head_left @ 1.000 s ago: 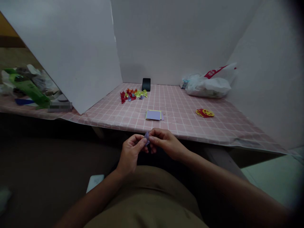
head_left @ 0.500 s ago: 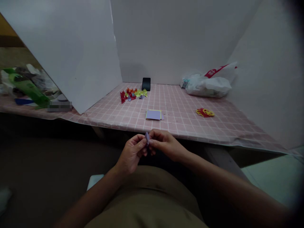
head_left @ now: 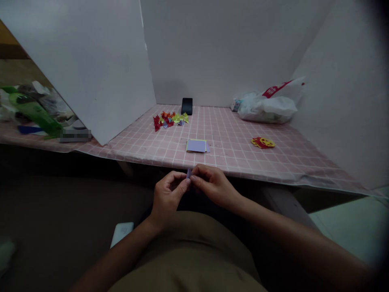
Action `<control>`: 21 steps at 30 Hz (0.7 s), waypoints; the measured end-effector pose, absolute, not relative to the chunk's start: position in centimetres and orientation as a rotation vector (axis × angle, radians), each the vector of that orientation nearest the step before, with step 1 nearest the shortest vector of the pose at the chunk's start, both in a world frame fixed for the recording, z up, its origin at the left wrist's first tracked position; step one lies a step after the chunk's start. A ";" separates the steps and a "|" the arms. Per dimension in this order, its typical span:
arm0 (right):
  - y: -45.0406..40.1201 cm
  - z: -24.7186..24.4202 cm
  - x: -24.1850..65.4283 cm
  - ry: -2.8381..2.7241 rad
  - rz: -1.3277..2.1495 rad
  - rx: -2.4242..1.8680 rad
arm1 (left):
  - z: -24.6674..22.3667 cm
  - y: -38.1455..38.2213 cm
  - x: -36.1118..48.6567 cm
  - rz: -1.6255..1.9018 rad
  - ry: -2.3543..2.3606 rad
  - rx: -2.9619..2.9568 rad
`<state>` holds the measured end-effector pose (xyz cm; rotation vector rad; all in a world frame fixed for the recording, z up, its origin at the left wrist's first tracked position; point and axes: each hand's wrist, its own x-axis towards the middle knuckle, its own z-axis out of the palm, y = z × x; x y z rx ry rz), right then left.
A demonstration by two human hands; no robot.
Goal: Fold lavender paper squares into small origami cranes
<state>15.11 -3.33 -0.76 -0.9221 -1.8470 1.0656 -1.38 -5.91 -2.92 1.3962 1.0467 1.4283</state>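
Note:
A small folded purple paper (head_left: 189, 173) is pinched between both hands, just off the table's front edge. My left hand (head_left: 169, 194) grips it from the left, thumb near its lower end. From the right, my right hand (head_left: 215, 187) has thumb and fingers closed on the same paper. Beyond the hands lies a stack of square paper sheets (head_left: 196, 146), purple on top with yellow edges showing. Farther back, several small folded paper pieces (head_left: 168, 120) in red, orange, yellow and purple sit in a cluster.
A dark phone (head_left: 187, 106) leans at the back wall. A white plastic bag (head_left: 267, 108) lies at the back right, red and yellow cut-out shapes (head_left: 263, 142) nearer. A white panel (head_left: 91, 65) stands left, with a green bottle (head_left: 35, 113) beyond it.
My left hand has turned slightly, its thumb now higher against the folded paper and its lower fingers tucked out of sight. The paper shows less of its lower part.

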 end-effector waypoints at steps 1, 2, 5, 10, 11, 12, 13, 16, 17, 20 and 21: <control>-3.3 -0.8 15.1 -1.854 1.072 -0.914 | -2.9 -5.9 -1.4 1.436 1.061 1.411; -3.3 -0.9 15.1 -1.857 1.077 -0.908 | -3.0 -5.9 -1.4 1.445 1.080 1.435; -3.3 -1.2 15.0 -1.834 1.051 -0.881 | -3.2 -6.0 -1.5 1.482 1.130 1.541; -3.5 -1.3 14.7 -1.810 0.924 -0.819 | -3.6 -6.0 -1.4 1.553 1.146 1.596; -3.6 -1.2 14.7 -1.815 0.910 -0.808 | -3.6 -6.0 -1.3 1.553 1.149 1.569; -3.6 -1.0 14.7 -1.820 0.909 -0.797 | -3.5 -6.1 -1.2 1.550 1.149 1.534; -3.7 -0.9 14.7 -1.827 0.917 -0.787 | -3.4 -6.1 -1.2 1.547 1.146 1.497; -3.8 -0.8 14.8 -1.841 0.935 -0.778 | -3.0 -6.2 -1.0 1.542 1.118 1.420; -3.8 -0.8 14.8 -1.847 0.927 -0.788 | -2.8 -6.3 -1.0 1.536 1.107 1.406; -3.7 -1.0 14.8 -1.854 0.898 -0.836 | -2.6 -6.2 -1.0 1.530 1.088 1.369; -3.6 -1.1 14.8 -1.846 0.905 -0.844 | -2.5 -6.2 -1.0 1.531 1.085 1.355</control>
